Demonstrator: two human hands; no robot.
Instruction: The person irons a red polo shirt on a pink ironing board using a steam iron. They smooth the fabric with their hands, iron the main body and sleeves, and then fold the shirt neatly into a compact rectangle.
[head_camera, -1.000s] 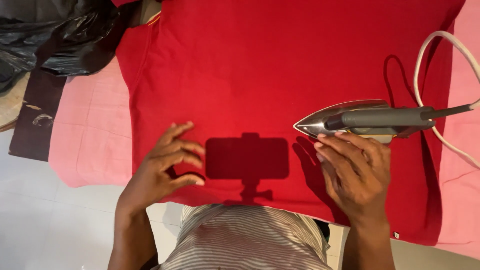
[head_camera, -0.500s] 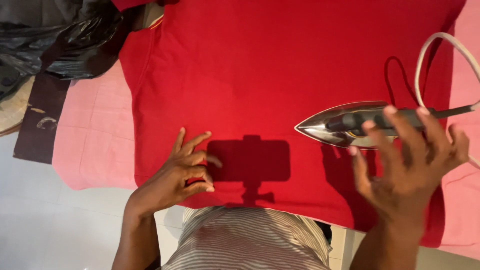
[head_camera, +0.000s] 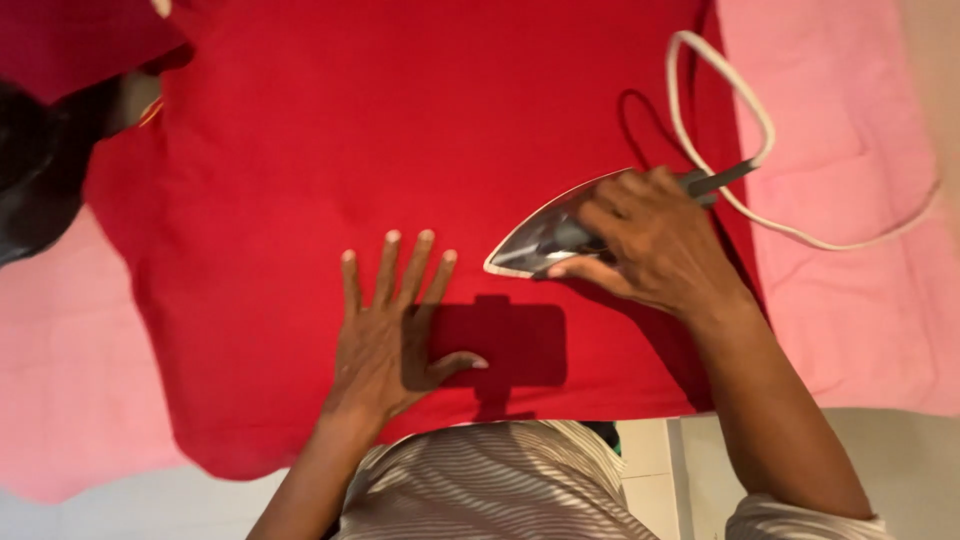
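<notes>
The right hand (head_camera: 655, 240) has its fingers clenched round the dark handle of a silver, pointed-nose electric iron (head_camera: 545, 235), which sits flat on a smooth red cotton garment (head_camera: 400, 150), its tip aimed toward the other hand. The left hand (head_camera: 390, 335) lies released, palm down, fingers spread on the red cloth just beside the iron's nose, not touching it. A white looping cord (head_camera: 740, 110) trails from behind the right knuckles across a pink padded cover (head_camera: 840, 200). Beyond the left fingers lies a crumpled black bag (head_camera: 40, 170).
</notes>
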